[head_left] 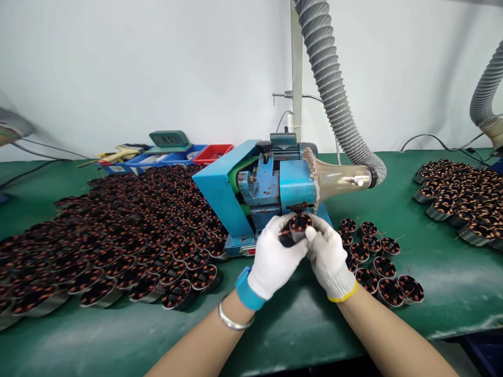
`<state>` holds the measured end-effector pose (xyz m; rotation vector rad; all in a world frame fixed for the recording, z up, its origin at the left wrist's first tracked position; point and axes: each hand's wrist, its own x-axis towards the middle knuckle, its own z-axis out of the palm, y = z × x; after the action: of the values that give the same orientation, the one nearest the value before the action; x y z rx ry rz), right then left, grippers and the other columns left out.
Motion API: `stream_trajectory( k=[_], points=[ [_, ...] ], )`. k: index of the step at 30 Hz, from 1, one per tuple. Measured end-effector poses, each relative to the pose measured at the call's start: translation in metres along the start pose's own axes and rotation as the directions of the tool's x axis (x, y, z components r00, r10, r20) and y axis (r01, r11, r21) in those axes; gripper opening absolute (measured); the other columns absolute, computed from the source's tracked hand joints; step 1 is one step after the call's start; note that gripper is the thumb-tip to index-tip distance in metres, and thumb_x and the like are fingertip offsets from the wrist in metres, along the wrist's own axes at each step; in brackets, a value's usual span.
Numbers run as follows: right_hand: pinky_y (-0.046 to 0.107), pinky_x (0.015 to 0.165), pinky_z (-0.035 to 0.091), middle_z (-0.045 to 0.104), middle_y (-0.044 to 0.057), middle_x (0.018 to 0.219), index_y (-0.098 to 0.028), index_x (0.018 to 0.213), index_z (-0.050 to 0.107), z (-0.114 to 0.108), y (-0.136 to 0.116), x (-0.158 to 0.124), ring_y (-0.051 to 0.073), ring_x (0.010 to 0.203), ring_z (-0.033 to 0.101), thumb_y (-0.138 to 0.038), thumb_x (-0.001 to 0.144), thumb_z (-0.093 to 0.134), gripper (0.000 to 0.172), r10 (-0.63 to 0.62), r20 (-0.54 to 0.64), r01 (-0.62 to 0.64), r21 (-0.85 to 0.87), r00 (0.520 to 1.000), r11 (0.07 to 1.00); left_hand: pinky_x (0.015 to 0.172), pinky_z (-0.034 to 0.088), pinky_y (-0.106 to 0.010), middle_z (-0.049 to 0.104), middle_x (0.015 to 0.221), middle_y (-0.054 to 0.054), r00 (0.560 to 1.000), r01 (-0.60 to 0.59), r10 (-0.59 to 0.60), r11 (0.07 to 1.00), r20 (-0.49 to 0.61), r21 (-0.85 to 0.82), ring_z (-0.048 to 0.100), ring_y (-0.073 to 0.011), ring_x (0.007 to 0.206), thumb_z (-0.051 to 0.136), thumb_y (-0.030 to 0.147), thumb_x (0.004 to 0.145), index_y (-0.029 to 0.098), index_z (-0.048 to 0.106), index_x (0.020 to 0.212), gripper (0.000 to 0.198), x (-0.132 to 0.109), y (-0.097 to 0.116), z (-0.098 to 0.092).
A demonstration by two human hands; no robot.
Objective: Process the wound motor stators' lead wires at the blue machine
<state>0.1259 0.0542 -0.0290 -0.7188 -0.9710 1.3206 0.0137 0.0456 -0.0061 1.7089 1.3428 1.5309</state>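
Between my two gloved hands is a motor stator (301, 224), a short metal ring with copper windings inside. My left hand (277, 256), with a blue band at the wrist, closes on its left side. On the other side the fingers of my right hand (328, 251) grip it, thumb near the rim. The stator is held at the front of a blue belt-driven machine (298, 180), close under its working opening; I cannot tell whether it touches. A clear funnel (341, 180) covers the machine's right end.
Many stators (129, 230) crowd the green table (188, 340) on the left. Several more with wire ends (371, 256) stand right of my hands. A grey hose (330, 73) rises from the funnel. Blue bins (173, 158), a red bin (214, 153) and a clock (168, 139) stand behind.
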Motion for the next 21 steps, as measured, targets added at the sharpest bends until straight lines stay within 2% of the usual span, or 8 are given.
stream_trajectory(
  k=[4, 12, 14, 17, 21],
  points=[
    [0.038, 0.089, 0.054, 0.07, 0.008, 0.107, -0.02, 0.112, 0.063, -0.004, 0.005, -0.011, 0.024, 0.098, 0.066, -0.037, 0.076, 0.074, 0.041, -0.048, 0.086, 0.048, 0.002, 0.995, 0.999, 0.082, 0.055, -0.035, 0.067, 0.096, -0.007, 1.0, -0.026, 0.026, 1.0, 0.0, -0.004, 0.067, -0.022, 0.09, 0.072, 0.027, 0.07, 0.018, 0.059, 0.102, 0.035, -0.014, 0.0, -0.004],
    [0.04, 0.091, 0.052, 0.068, 0.01, 0.112, -0.019, 0.116, 0.06, 0.001, 0.011, -0.003, 0.027, 0.104, 0.064, -0.041, 0.078, 0.071, 0.045, 0.025, 0.029, -0.024, -0.032, 0.999, 0.999, 0.082, 0.055, -0.037, 0.07, 0.098, -0.008, 0.995, 0.102, -0.102, 0.994, -0.009, -0.032, 0.068, -0.0238, 0.09, 0.075, 0.031, 0.065, 0.018, 0.059, 0.099, 0.039, -0.005, -0.01, -0.002],
    [0.038, 0.083, 0.055, 0.07, 0.009, 0.101, -0.018, 0.115, 0.061, 0.004, 0.01, 0.002, 0.026, 0.095, 0.067, -0.045, 0.081, 0.065, 0.044, 0.032, 0.009, -0.031, -0.088, 0.999, 0.996, 0.077, 0.056, -0.036, 0.07, 0.092, -0.008, 0.987, 0.152, -0.154, 0.988, -0.051, -0.034, 0.068, -0.0235, 0.084, 0.076, 0.034, 0.063, 0.018, 0.059, 0.095, 0.04, -0.001, -0.007, -0.001],
    [0.035, 0.064, 0.056, 0.069, 0.006, 0.075, -0.016, 0.113, 0.063, 0.007, 0.008, 0.008, 0.024, 0.071, 0.067, -0.05, 0.085, 0.058, 0.045, 0.046, -0.023, -0.049, -0.157, 0.999, 0.986, 0.07, 0.055, -0.035, 0.07, 0.084, -0.006, 0.971, 0.215, -0.216, 0.976, -0.1, -0.025, 0.069, -0.0235, 0.079, 0.078, 0.036, 0.059, 0.018, 0.057, 0.088, 0.04, 0.006, -0.002, 0.003],
    [0.033, 0.056, 0.052, 0.061, 0.003, 0.059, -0.017, 0.105, 0.066, 0.009, 0.006, 0.013, 0.021, 0.058, 0.061, -0.053, 0.087, 0.053, 0.042, 0.059, -0.042, -0.065, -0.185, 0.997, 0.981, 0.066, 0.054, -0.033, 0.069, 0.079, -0.005, 0.963, 0.247, -0.244, 0.969, -0.115, 0.018, 0.068, -0.0231, 0.075, 0.078, 0.034, 0.054, 0.019, 0.057, 0.082, 0.038, 0.015, 0.004, 0.005]
  ],
)
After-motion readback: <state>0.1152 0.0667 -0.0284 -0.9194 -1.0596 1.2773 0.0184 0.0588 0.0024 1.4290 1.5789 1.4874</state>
